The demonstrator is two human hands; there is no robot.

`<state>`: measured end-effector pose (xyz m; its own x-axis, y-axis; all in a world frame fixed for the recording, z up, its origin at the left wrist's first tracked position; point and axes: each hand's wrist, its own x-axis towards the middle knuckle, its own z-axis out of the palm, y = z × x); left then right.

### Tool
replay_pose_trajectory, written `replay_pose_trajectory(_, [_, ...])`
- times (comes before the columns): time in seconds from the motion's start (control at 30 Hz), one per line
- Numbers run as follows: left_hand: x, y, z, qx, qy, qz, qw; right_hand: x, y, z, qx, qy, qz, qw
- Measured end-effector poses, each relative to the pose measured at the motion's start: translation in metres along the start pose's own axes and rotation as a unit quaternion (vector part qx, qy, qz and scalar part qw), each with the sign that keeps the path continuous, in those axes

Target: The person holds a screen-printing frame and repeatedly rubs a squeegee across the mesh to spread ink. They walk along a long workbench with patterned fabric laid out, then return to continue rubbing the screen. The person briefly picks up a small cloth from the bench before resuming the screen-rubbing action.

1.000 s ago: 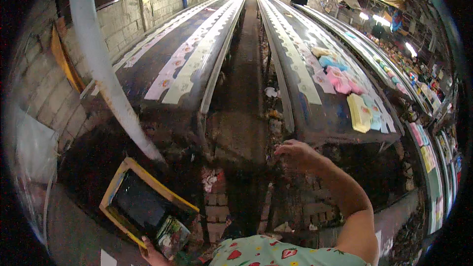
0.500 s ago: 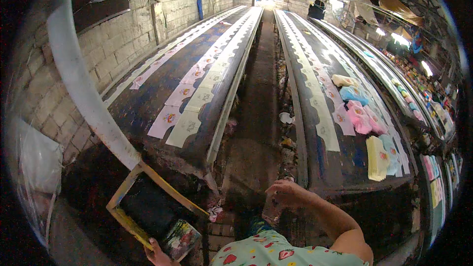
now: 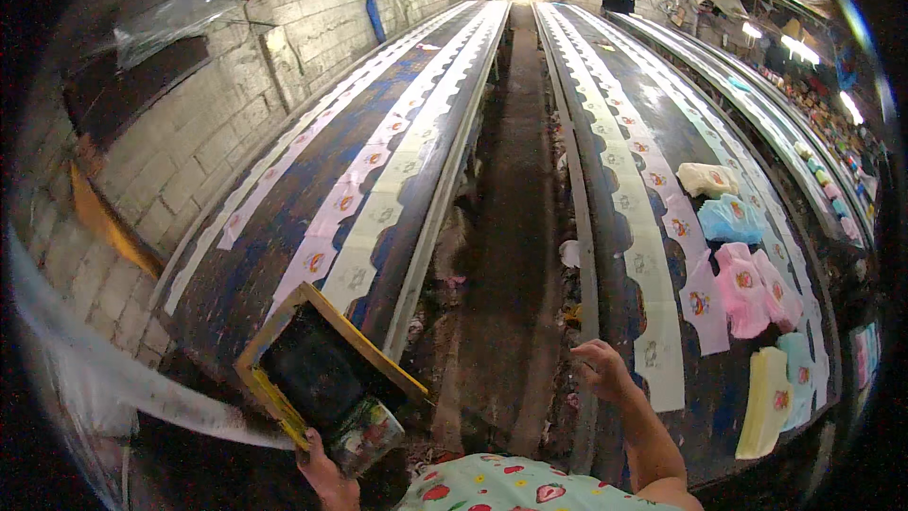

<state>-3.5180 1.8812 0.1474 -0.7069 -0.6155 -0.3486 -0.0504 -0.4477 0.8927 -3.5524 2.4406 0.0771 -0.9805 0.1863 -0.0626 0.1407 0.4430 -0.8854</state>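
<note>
My left hand [image 3: 326, 478] is closed around the near edge of a screen-printing frame [image 3: 272, 325], at lower left. The frame is wooden, with yellow-stained edges and a dark mesh. A paint-smeared tub [image 3: 371, 437] is at its near corner, beside my hand; whether my fingers also touch it I cannot tell. My right hand [image 3: 605, 369] hangs over the near left edge of the right-hand table, its fingers loosely bent and nothing visible in them.
Long dark tables, the left table [image 3: 284, 199] and right table [image 3: 619, 322], flank a narrow aisle [image 3: 515, 227]. Printed pale cloth pieces [image 3: 378, 199] lie in rows. Folded yellow cloths [image 3: 762, 402] and pink cloths [image 3: 742, 289] sit on the right. A block wall [image 3: 241, 85] borders the left side.
The tables now appear nearer. My left hand has brought the printing frame higher in view, overlapping the left table's near end. My right hand has shifted rightward. A pale curved strip at left has dropped.
</note>
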Motion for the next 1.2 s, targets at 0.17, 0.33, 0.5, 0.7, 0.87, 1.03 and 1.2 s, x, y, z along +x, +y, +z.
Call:
replay_pose_trajectory(0.17, [0.057, -0.015, 0.060, 0.261, -0.129, 0.315, 0.903, 0.031, 0.003, -0.055, -0.131, 0.095, -0.124, 0.979])
replay_pose_trajectory(0.33, [0.090, -0.034, 0.146, -0.002, -0.067, -0.031, 0.997, 0.051, 0.009, -0.083, -0.070, 0.153, -0.104, 0.980])
replay_pose_trajectory(0.5, [0.134, -0.050, 0.218, 0.172, 0.003, 0.027, 0.985, 0.103, 0.011, -0.085, -0.153, 0.142, -0.147, 0.967])
replay_pose_trajectory(0.7, [0.178, -0.073, 0.307, 0.070, -0.107, 0.022, 0.991, 0.239, -0.012, -0.063, -0.189, 0.056, -0.236, 0.952])
replay_pose_trajectory(0.87, [0.250, -0.107, 0.398, 0.140, -0.029, 0.100, 0.985, 0.352, -0.061, -0.055, -0.180, -0.072, -0.216, 0.957])
replay_pose_trajectory(1.03, [0.275, -0.136, 0.469, 0.115, -0.046, 0.008, 0.992, 0.426, -0.063, -0.049, -0.230, -0.136, -0.279, 0.923])
replay_pose_trajectory(1.2, [0.302, -0.133, 0.567, 0.164, -0.048, -0.040, 0.984, 0.479, -0.028, -0.076, -0.235, -0.154, -0.209, 0.937])
